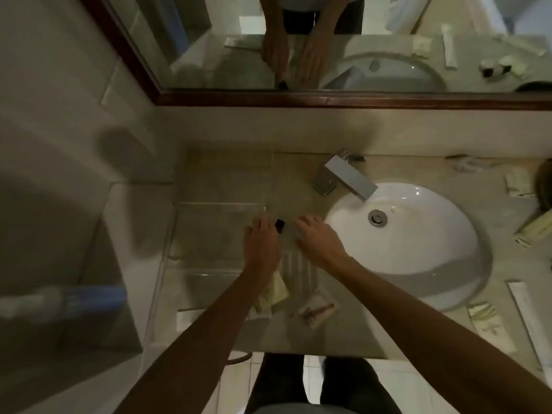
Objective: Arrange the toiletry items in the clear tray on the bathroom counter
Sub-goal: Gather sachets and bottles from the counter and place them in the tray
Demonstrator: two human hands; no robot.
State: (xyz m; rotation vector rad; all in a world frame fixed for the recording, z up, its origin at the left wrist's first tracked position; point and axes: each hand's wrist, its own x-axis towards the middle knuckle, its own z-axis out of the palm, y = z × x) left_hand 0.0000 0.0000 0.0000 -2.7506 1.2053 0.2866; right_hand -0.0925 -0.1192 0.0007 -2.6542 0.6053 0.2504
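The clear tray (209, 234) lies on the counter left of the sink, with a ridged clear section (300, 268) at its near right. My left hand (261, 249) and my right hand (318, 242) meet over the tray's right end. Between them is a small bottle (288, 231) with a black cap. My left hand's fingers close around its cap end, and my right hand's spread fingers rest by its clear body. A cream sachet (276, 292) lies partly under my left wrist. A packet with a brownish item (318, 309) lies near the front edge.
The white sink (418, 249) and chrome faucet (343, 177) sit right of the tray. More packets (485, 322), a long white wrapper (528, 318) and a box (534, 231) lie right of the sink. Small sachets (519, 183) lie at the back right. A mirror (328, 55) hangs behind.
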